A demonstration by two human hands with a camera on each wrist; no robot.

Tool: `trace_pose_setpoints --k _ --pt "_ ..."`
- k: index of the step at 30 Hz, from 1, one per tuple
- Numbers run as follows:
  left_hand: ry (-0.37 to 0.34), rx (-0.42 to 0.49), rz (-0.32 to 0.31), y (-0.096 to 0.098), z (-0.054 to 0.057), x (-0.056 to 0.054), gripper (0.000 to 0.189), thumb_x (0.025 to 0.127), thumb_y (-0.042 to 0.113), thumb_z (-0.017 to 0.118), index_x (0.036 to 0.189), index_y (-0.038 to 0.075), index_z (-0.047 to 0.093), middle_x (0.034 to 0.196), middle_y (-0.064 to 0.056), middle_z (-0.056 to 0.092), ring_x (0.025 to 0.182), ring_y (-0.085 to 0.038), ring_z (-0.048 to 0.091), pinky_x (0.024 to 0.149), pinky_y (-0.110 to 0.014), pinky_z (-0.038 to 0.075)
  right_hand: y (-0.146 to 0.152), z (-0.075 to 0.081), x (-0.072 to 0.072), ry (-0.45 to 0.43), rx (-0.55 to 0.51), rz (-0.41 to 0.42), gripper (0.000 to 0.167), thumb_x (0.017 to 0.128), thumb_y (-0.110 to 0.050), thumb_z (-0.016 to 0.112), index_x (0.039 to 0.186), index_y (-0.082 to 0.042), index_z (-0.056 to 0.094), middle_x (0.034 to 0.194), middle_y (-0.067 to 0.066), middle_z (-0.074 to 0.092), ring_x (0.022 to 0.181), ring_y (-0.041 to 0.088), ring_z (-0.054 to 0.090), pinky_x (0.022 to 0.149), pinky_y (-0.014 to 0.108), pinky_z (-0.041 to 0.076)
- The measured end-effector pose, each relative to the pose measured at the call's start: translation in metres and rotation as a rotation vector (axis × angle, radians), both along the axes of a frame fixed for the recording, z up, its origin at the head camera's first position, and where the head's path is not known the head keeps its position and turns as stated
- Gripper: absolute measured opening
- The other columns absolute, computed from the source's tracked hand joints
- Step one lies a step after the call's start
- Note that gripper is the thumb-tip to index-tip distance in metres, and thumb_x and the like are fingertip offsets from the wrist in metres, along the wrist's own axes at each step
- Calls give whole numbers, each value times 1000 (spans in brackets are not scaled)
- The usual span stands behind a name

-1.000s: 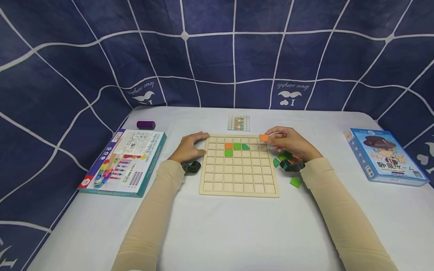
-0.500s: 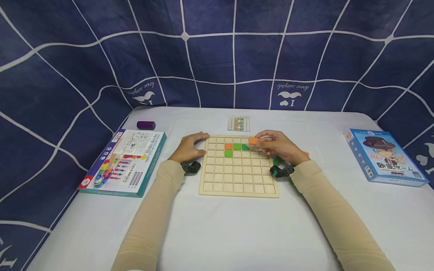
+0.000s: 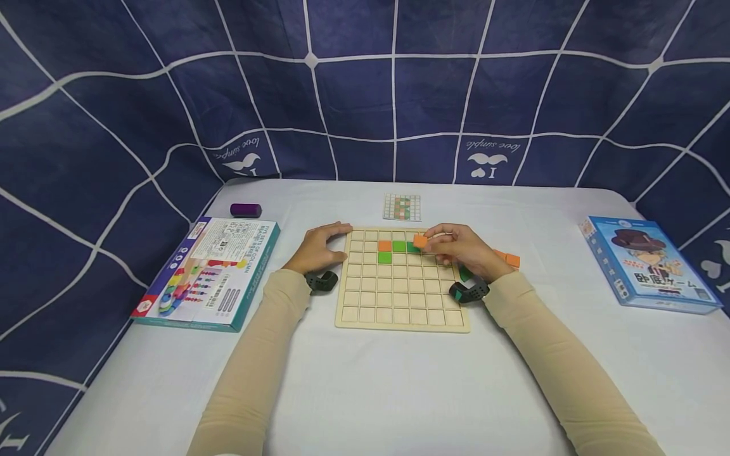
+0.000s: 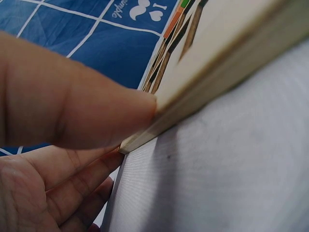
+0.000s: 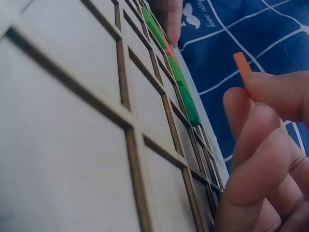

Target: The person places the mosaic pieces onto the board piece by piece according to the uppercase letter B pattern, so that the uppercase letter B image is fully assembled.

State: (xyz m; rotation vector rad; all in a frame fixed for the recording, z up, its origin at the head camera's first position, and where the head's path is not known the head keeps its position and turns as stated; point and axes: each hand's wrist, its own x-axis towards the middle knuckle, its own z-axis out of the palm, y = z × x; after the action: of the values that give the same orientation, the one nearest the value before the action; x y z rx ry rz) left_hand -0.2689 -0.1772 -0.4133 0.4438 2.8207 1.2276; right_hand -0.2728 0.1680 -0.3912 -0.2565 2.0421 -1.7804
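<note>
A wooden grid board (image 3: pixel 400 283) lies flat on the white table. In its upper cells sit an orange square tile (image 3: pixel 384 245), a light green square tile (image 3: pixel 398 246) beside it and another green square tile (image 3: pixel 384 257) below. A darker green tile (image 3: pixel 410 247) adjoins them, partly covered in the head view. My right hand (image 3: pixel 462 252) pinches a loose orange square tile (image 3: pixel 420 241) between thumb and index finger, raised over the board; the right wrist view shows this tile (image 5: pixel 242 65) edge-on. My left hand (image 3: pixel 316 249) rests at the board's upper left edge, its thumb (image 4: pixel 111 111) pressing the rim.
A printed grid card (image 3: pixel 402 207) lies beyond the board. Loose orange tiles (image 3: pixel 512 260) and a dark green one (image 3: pixel 465 273) lie partly hidden by my right arm. Game boxes stand left (image 3: pixel 211 272) and right (image 3: pixel 650 263); a purple cylinder (image 3: pixel 246 210) lies behind the left one.
My right hand has carried the orange tile leftward from the board's upper right corner to over the darker green tile. The left hand stays where it was.
</note>
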Motion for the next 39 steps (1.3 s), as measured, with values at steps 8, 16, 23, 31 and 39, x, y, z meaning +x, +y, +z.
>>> trace_pose_setpoints --k 8,16,23,31,39 --pt "-8 -2 4 0 1 1 69 84 2 76 152 2 61 162 -15 55 159 -33 37 134 -49 24 3 -3 -1 65 103 87 32 100 -1 70 129 10 59 95 1 76 70 12 59 62 22 54" --pt "-9 7 7 -1 -1 0 68 85 1 77 152 2 61 162 -14 55 160 -32 37 134 -49 24 -1 -3 1 136 182 129 33 95 -2 77 124 11 64 91 4 67 69 11 58 61 21 54" --pt "-3 6 2 -1 0 0 69 84 3 76 151 2 61 162 -14 55 159 -33 37 134 -49 24 -3 -5 0 241 257 164 31 95 -1 78 122 11 68 85 2 63 61 9 55 56 22 52" --pt "-5 10 0 -1 0 0 68 85 1 77 151 1 61 161 -14 55 159 -33 38 134 -49 24 -6 -4 1 272 349 149 30 94 -5 81 121 6 74 85 1 62 61 10 55 56 22 53" --pt "-1 7 1 0 0 -1 69 84 2 76 151 1 61 161 -14 55 159 -33 38 134 -49 24 -7 -4 2 280 358 144 30 94 -4 82 120 7 74 84 1 61 62 11 54 56 22 53"
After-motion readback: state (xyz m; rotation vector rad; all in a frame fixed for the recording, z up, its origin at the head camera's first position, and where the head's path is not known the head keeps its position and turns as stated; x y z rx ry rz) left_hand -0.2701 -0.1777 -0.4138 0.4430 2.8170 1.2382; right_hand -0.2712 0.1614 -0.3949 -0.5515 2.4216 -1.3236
